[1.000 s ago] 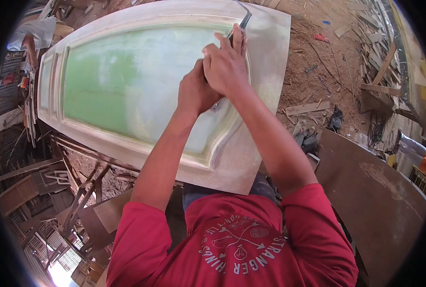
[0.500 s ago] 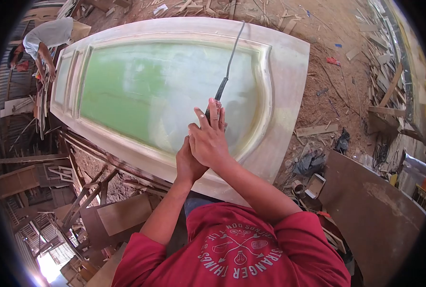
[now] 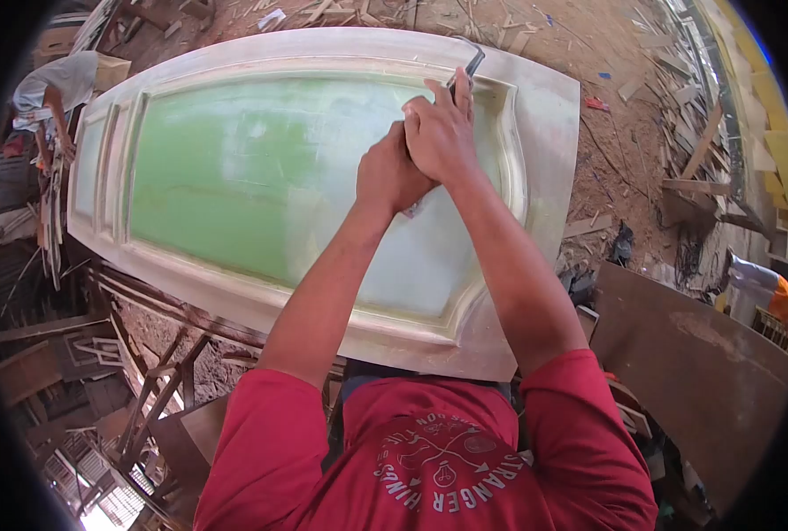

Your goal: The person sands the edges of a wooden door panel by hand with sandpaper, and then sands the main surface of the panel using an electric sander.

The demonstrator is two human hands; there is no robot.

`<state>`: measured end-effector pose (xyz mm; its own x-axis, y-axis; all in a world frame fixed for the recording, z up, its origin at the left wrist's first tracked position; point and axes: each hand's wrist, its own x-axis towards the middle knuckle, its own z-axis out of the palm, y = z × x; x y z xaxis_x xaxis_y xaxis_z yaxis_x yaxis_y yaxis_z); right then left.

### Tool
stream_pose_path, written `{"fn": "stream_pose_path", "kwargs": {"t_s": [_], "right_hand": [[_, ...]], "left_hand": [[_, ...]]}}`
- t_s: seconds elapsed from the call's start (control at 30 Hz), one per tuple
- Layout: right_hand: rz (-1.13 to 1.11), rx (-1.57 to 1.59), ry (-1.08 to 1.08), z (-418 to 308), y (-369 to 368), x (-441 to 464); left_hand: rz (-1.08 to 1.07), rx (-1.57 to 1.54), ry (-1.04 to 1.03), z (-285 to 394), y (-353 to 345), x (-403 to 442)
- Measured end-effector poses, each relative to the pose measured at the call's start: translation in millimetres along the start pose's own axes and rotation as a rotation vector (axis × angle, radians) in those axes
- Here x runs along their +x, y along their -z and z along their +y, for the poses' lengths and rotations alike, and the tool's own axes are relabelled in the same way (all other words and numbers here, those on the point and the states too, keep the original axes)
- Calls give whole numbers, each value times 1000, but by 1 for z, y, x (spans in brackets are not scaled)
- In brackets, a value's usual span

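Note:
A wooden door [image 3: 549, 159] lies flat in front of me, with a raised moulding around its green, white-dusted panel [image 3: 217, 168]. Both my hands are on a corded electric sander [image 3: 413, 210] resting on the panel's far right part. Its body is mostly hidden beneath them. My left hand [image 3: 394, 170] wraps around the near-left side. Over the top lies my right hand [image 3: 441, 133], its fingers pointing forward along the tool. The black cord [image 3: 476, 60] runs off past the door's far edge.
At far left a person [image 3: 57, 93] bends over by the door's end. A brown board [image 3: 695, 354] leans at right. Wood scraps [image 3: 695, 133] litter the dirt floor. Wooden frames [image 3: 159, 380] stand below left.
Both hands and the sander have moved away from me across the panel, toward the far moulding, and my arms are stretched further. The view has shifted slightly.

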<state>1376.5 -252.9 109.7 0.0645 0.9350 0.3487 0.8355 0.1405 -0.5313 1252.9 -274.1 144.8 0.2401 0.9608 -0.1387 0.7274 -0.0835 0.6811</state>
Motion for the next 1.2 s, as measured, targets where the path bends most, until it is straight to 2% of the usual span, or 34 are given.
{"fn": "stream_pose_path", "kwargs": {"t_s": [0.13,0.37,0.5,0.63,0.7,0.83,0.93,1.03,1.1,1.2], "right_hand": [[37,-9,-8,-20,-11,-5],[15,45,-100,-119,-17,-91],[-50,129,-121,-161,-22,-123],[-21,173,-115,-160,-26,-123],[-9,165,-118,-142,-23,-112],[17,316,-107,-78,3,-90],[135,266,-205,-24,40,-111],[249,111,-364,47,73,-169],[299,-58,-488,89,84,-221],[310,-246,-599,115,84,-278]], "left_hand": [[-61,-3,-22,-18,17,-5],[-117,-43,-16,-76,52,-106],[-38,-24,-99,-105,64,-149],[-10,-5,-128,-112,65,-148],[11,27,-180,-107,60,-130],[9,39,-110,-76,49,-76],[10,67,-54,-49,40,-32],[32,67,-114,-48,30,10],[8,68,-69,-33,29,25],[12,72,-52,-35,25,19]]}}
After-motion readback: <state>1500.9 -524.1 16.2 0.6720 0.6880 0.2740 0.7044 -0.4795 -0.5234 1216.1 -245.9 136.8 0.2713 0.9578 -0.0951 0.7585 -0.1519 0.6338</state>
